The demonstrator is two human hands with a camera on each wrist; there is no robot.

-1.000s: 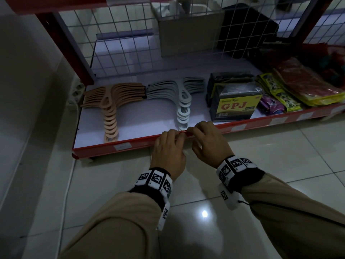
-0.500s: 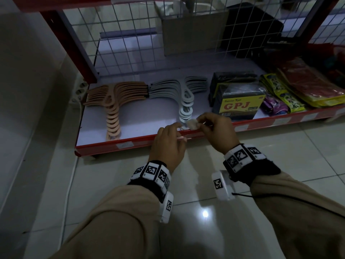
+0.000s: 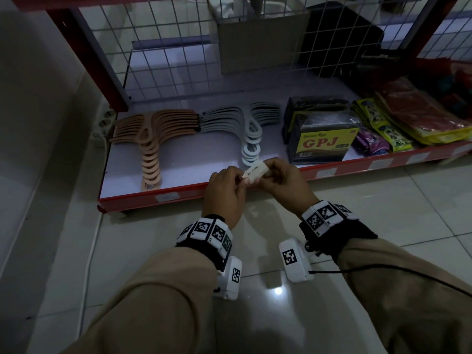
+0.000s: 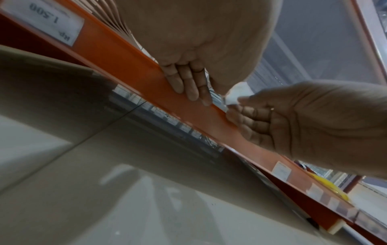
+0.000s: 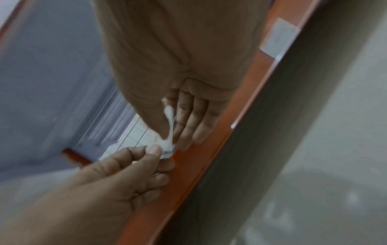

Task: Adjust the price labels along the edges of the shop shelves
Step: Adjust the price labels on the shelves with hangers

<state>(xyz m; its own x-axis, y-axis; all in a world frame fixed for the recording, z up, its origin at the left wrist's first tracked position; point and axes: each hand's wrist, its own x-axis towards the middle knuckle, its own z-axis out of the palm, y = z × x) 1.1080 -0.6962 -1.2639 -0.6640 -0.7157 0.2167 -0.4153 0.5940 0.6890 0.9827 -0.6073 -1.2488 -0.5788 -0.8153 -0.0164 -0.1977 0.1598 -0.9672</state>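
**Price label held between both hands**

You pinch a white price label (image 3: 256, 170) at each end, left hand (image 3: 224, 192) and right hand (image 3: 286, 183) both closed on it. It sits just above the red shelf edge (image 3: 178, 194), in front of the white hangers (image 3: 251, 139).

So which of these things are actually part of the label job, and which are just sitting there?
Part of the job:
- price label, pinched between left hand and right hand
- red shelf edge
- other labels on it, e.g.

Just lying about:
- tan hangers
- white hangers
- GPJ pack
- yellow packets
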